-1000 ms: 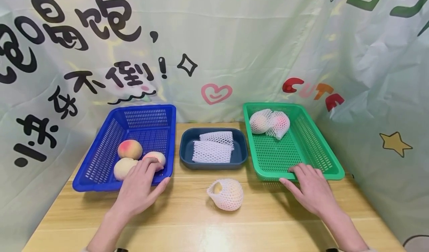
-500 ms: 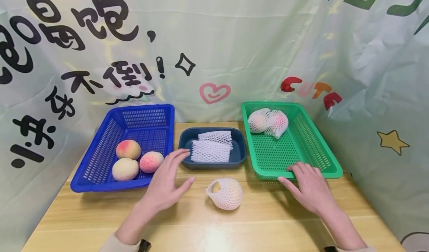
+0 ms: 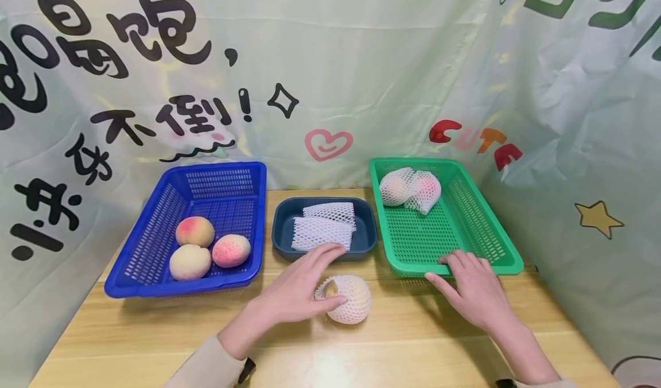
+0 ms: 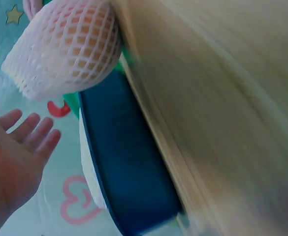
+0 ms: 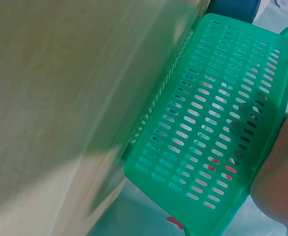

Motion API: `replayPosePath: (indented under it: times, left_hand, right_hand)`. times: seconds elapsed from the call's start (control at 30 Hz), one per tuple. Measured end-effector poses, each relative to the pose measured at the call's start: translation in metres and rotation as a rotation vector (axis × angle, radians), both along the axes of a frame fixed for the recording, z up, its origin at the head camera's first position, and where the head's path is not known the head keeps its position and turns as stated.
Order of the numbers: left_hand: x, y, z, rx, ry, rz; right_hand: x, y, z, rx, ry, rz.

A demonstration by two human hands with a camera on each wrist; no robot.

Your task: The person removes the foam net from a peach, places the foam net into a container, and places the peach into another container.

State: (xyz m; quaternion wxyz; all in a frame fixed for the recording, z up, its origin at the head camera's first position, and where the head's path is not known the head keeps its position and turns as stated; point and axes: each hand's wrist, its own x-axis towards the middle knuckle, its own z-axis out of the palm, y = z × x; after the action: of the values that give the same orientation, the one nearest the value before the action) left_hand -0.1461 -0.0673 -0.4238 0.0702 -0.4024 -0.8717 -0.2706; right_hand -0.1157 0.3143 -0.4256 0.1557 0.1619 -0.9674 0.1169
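My left hand (image 3: 294,291), fingers extended and thumb apart, is at the left side of a peach in a white foam net (image 3: 355,303) on the table. In the left wrist view its spread fingers are clear of the netted peach (image 4: 70,49); whether the thumb touches the net is unclear. My right hand (image 3: 477,290) holds the front rim of a green basket (image 3: 408,270), its fingers bent over the edge and its thumb along the outside. Two netted peaches (image 3: 424,190) lie in the basket's back left corner.
A blue basket (image 3: 253,204) at left contains three bare peaches (image 3: 231,250). Between the baskets stands a dark blue tray (image 3: 365,233) with white foam nets (image 3: 317,233) in it. Behind the wooden table (image 3: 330,353) hangs a printed curtain (image 3: 392,78).
My left hand has left the peach in the blue basket and travelled right to the netted peach on the table. My right hand has stayed at the green basket's rim.
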Motion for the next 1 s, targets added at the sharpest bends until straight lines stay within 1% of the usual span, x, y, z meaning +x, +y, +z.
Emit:
replayPosePath:
  times: [0.13, 0.23, 0.33, 0.47, 0.57, 0.73, 0.87, 1.0]
  left_hand:
    - [-0.001, 0.010, -0.001, -0.092, -0.087, -0.037]
    - [0.000, 0.016, -0.001, -0.153, -0.127, -0.064]
    - [0.001, 0.020, -0.004, -0.197, -0.136, -0.094]
    - [0.002, 0.023, -0.010, -0.230, -0.127, -0.115]
    - [0.002, 0.024, -0.012, -0.232, -0.123, -0.116]
    - [0.003, 0.024, -0.013, -0.202, -0.140, -0.101]
    - [0.004, 0.023, -0.013, -0.175, -0.161, -0.087]
    - [0.004, 0.021, -0.010, -0.121, -0.184, -0.079]
  right_hand:
    - [0.000, 0.000, 0.000, -0.003, 0.002, 0.003]
    - [-0.001, 0.000, 0.000, -0.004, 0.000, 0.003]
    - [-0.001, 0.000, 0.000, -0.001, -0.006, 0.001]
    - [0.000, 0.000, 0.000, -0.001, -0.007, 0.001]
    - [0.000, 0.000, -0.001, -0.005, 0.000, 0.003]
    - [-0.001, 0.000, 0.001, -0.014, 0.001, 0.007]
    - [-0.001, -0.001, 0.007, -0.037, -0.043, 0.004]
    - [-0.001, -0.001, 0.015, -0.062, -0.104, -0.005]
